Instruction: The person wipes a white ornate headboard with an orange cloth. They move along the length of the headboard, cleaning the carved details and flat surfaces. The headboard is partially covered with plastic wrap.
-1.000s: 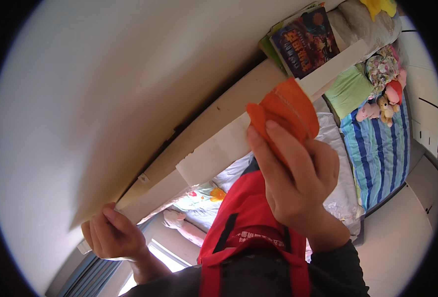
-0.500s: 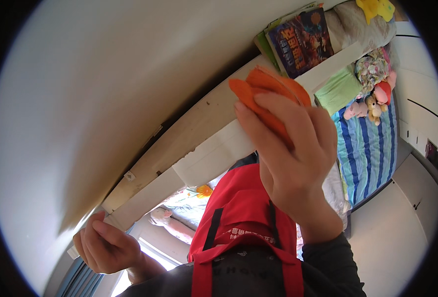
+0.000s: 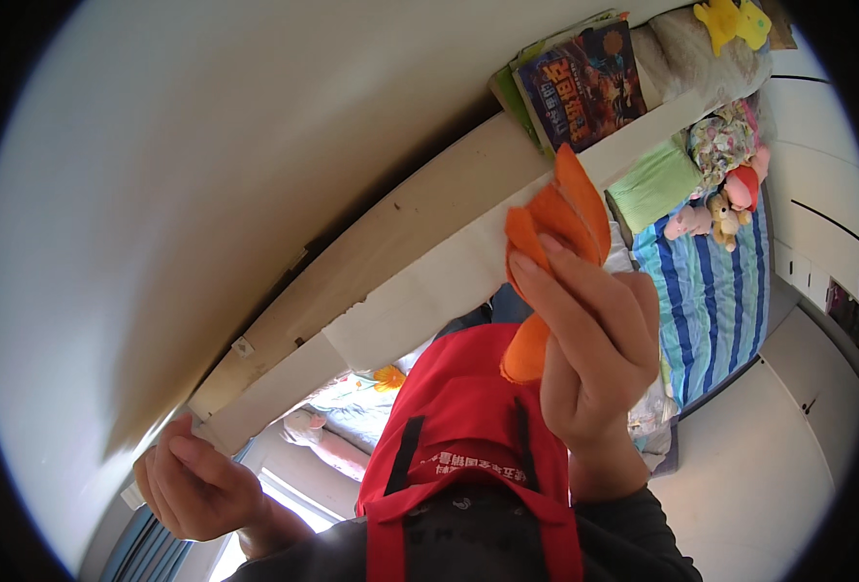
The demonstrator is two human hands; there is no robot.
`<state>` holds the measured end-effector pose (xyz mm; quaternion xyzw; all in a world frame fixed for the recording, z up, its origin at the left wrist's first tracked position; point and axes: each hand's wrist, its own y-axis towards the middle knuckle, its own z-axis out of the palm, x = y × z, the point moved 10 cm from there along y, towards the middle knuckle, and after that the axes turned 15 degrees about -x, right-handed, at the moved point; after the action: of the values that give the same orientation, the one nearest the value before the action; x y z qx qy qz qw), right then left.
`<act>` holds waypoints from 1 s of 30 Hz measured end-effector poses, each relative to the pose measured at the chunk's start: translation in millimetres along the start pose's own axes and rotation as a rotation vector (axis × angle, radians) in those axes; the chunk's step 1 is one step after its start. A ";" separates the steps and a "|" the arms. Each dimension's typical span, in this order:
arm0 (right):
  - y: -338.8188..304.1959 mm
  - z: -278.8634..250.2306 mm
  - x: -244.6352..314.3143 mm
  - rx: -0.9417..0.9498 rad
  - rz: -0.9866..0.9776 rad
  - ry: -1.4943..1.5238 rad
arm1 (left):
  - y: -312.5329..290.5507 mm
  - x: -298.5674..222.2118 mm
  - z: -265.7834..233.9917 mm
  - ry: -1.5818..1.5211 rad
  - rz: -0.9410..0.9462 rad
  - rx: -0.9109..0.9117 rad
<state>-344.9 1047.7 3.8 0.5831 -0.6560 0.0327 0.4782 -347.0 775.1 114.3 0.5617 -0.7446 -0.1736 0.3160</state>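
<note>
My right hand (image 3: pixel 599 349) is closed on an orange cloth (image 3: pixel 573 218), bunched between thumb and fingers. One corner of the cloth points up, and a flap hangs below the fingers in front of my red apron (image 3: pixel 458 398). Behind the cloth runs a long narrow ledge (image 3: pixel 400 228) along the wall, its top beige with a few dark specks. At the ledge's lower left end, my left hand (image 3: pixel 196 480) has its fingers curled in. Whether it grips the ledge's end or something small is hidden.
Books (image 3: pixel 584 87) lie at the ledge's upper right, near a yellow soft toy (image 3: pixel 733 24). Below right is a bed with a blue striped cover (image 3: pixel 706 301), a green pillow (image 3: pixel 654 182) and plush toys (image 3: pixel 727 221). White cabinets (image 3: pixel 822 194) stand at the far right.
My right hand has drawn back from the ledge, downward in view, and the cloth has turned so a flap hangs below the fingers. My left hand stays curled at the ledge's end.
</note>
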 end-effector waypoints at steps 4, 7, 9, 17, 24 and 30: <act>18.6 18.3 -8.1 0.010 -0.022 0.069 | 3.2 -6.6 2.2 -0.037 0.025 -0.049; 7.8 7.4 -10.8 0.024 0.026 0.108 | 2.2 -6.1 -0.6 -0.014 0.033 -0.037; -5.9 -4.5 -12.8 0.028 0.078 0.109 | 1.2 -5.8 -0.6 -0.019 0.042 -0.036; 6.2 7.4 -76.8 -0.071 0.242 0.092 | 2.6 -10.1 -3.3 -0.081 0.091 -0.090; 7.1 5.2 -62.4 -0.150 0.109 0.167 | -2.1 -6.9 -1.0 -0.053 0.043 -0.096; -3.2 -2.1 -30.6 -0.165 0.022 -0.042 | 1.7 -9.8 -0.1 -0.013 0.066 -0.072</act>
<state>-345.3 1070.4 -17.0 0.5351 -0.6725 -0.0285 0.5104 -346.5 784.9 112.7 0.5240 -0.7581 -0.1934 0.3366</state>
